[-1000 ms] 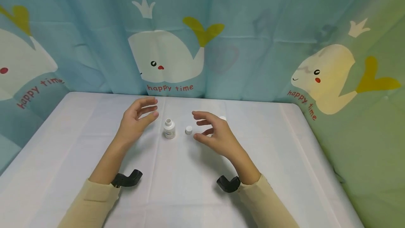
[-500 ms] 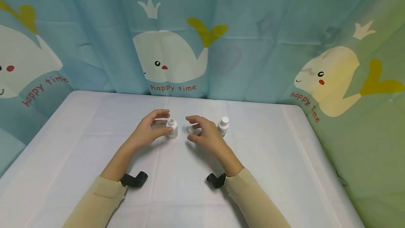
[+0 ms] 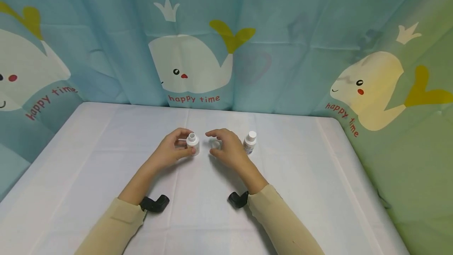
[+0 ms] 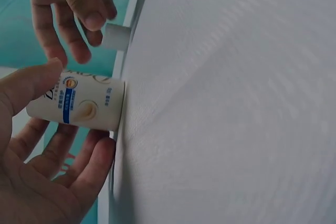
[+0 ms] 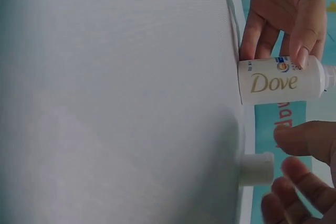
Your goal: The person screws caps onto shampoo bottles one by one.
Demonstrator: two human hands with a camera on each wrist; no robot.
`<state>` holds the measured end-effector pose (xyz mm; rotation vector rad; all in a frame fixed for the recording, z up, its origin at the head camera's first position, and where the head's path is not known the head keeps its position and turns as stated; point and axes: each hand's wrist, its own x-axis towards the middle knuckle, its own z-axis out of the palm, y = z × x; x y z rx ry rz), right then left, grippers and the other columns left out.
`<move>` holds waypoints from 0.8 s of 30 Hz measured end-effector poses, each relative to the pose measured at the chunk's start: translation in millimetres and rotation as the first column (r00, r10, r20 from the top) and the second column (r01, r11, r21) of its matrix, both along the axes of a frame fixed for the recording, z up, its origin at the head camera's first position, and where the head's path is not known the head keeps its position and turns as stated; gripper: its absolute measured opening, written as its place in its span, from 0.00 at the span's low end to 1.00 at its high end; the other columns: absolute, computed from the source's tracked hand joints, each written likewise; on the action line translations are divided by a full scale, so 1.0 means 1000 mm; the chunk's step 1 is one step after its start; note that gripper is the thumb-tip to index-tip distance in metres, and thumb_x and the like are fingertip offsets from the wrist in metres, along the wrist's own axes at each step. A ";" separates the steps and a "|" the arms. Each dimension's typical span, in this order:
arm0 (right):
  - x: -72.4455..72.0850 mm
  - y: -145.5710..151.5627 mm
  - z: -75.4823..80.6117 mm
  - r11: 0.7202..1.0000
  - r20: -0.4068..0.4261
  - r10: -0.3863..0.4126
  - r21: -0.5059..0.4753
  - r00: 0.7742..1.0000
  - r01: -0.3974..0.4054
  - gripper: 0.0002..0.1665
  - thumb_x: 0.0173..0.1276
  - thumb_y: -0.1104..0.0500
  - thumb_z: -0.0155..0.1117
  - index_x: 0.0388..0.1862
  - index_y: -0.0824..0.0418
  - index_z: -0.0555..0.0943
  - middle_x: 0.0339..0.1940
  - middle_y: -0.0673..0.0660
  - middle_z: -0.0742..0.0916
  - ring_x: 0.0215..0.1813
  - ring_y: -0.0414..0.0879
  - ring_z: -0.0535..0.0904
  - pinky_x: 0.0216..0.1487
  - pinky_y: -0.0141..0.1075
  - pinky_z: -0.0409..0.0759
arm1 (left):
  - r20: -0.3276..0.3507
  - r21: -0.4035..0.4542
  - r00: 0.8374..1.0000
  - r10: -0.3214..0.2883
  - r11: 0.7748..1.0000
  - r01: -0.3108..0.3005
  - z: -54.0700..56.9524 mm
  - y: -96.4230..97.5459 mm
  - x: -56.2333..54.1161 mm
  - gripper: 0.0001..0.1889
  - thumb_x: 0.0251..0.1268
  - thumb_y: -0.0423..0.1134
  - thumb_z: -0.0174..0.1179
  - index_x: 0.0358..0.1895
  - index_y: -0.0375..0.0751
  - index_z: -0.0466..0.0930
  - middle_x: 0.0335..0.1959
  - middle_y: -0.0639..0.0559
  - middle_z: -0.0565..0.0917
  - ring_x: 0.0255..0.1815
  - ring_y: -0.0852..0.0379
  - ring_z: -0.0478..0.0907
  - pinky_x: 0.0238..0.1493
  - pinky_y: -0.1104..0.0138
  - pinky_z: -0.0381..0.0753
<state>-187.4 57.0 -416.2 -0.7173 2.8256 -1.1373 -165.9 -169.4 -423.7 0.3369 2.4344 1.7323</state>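
My left hand [image 3: 169, 152] holds a small white Dove bottle [image 3: 192, 142] that stands upright on the table with its neck uncapped. The thumb lies on one side of the bottle [image 4: 89, 100] and the fingers on the other, as the left wrist view shows. To the right, my right hand [image 3: 229, 149] reaches around a loose white cap [image 3: 216, 145] with fingers apart and nothing gripped. In the right wrist view the cap [image 5: 256, 169] rests on the table, just beyond the thumb and fingertips.
Just right of my right hand stands a second white bottle [image 3: 249, 143] with its cap on. A white cloth covers the table [image 3: 198, 215]. Behind the far edge hangs a blue curtain [image 3: 276, 74] with whale prints.
My left hand has come right and down onto the uncapped bottle and taken hold of it. My right hand has moved left over the cap, uncovering the second bottle.
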 end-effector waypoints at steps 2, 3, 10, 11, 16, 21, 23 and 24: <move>-0.001 -0.001 -0.001 0.999 0.009 -0.008 0.041 1.000 0.008 0.30 0.57 0.66 0.75 0.60 0.53 0.82 0.59 0.52 0.85 0.60 0.48 0.79 0.61 0.44 0.76 | 0.005 -0.010 1.000 0.004 1.000 -0.004 0.000 0.002 0.000 0.28 0.62 0.33 0.69 0.62 0.30 0.69 0.60 0.35 0.76 0.57 0.40 0.79 0.55 0.65 0.81; -0.002 -0.001 -0.002 0.998 0.016 -0.011 0.060 1.000 0.010 0.30 0.57 0.66 0.74 0.60 0.52 0.82 0.58 0.52 0.85 0.60 0.48 0.79 0.62 0.44 0.76 | 0.007 -0.015 1.000 0.007 1.000 -0.007 0.000 0.002 0.000 0.27 0.62 0.33 0.69 0.62 0.30 0.70 0.60 0.35 0.77 0.57 0.41 0.79 0.55 0.65 0.81; -0.004 0.001 -0.005 0.998 0.003 -0.009 0.068 1.000 0.009 0.25 0.58 0.69 0.70 0.54 0.54 0.85 0.48 0.51 0.88 0.48 0.45 0.83 0.53 0.41 0.81 | 0.014 -0.025 1.000 0.026 0.999 -0.025 0.000 0.003 0.001 0.27 0.62 0.34 0.69 0.62 0.31 0.70 0.59 0.36 0.77 0.56 0.42 0.79 0.52 0.68 0.81; -0.003 0.002 -0.004 0.999 0.006 -0.010 0.050 1.000 0.010 0.24 0.58 0.69 0.69 0.54 0.54 0.85 0.47 0.51 0.89 0.47 0.44 0.84 0.52 0.40 0.81 | 0.016 -0.023 1.000 0.027 0.999 -0.027 0.001 0.003 0.001 0.27 0.62 0.34 0.69 0.62 0.31 0.70 0.59 0.37 0.77 0.56 0.42 0.79 0.51 0.68 0.81; 0.000 0.008 0.001 0.997 0.057 -0.015 -0.078 0.998 0.020 0.22 0.60 0.69 0.70 0.54 0.57 0.84 0.47 0.53 0.89 0.45 0.45 0.85 0.49 0.37 0.83 | 0.009 -0.007 1.000 0.029 1.000 -0.029 0.006 0.006 0.002 0.27 0.62 0.36 0.70 0.62 0.34 0.72 0.59 0.39 0.78 0.58 0.42 0.78 0.52 0.67 0.81; 0.009 0.016 0.012 0.969 0.074 0.043 -0.245 0.996 -0.024 0.21 0.60 0.69 0.71 0.54 0.61 0.84 0.49 0.59 0.88 0.46 0.47 0.84 0.48 0.36 0.84 | 0.011 0.042 1.000 0.020 0.999 -0.020 0.015 0.010 0.005 0.26 0.62 0.37 0.70 0.62 0.36 0.72 0.59 0.41 0.77 0.59 0.44 0.78 0.53 0.66 0.82; 0.014 0.021 0.019 0.953 0.072 0.081 -0.299 0.994 -0.056 0.20 0.61 0.68 0.72 0.53 0.60 0.83 0.50 0.58 0.88 0.47 0.48 0.84 0.49 0.37 0.84 | 0.011 0.062 1.000 0.015 0.998 -0.016 0.019 0.013 0.008 0.27 0.62 0.37 0.70 0.62 0.38 0.72 0.59 0.43 0.77 0.59 0.45 0.78 0.52 0.66 0.82; 0.016 0.024 0.023 0.943 0.070 0.097 -0.325 0.993 -0.069 0.20 0.61 0.67 0.72 0.53 0.59 0.83 0.50 0.57 0.88 0.48 0.48 0.84 0.49 0.37 0.84 | 0.010 0.075 1.000 0.010 0.997 -0.011 0.021 0.015 0.009 0.27 0.61 0.37 0.70 0.62 0.39 0.72 0.59 0.43 0.77 0.59 0.45 0.78 0.52 0.66 0.82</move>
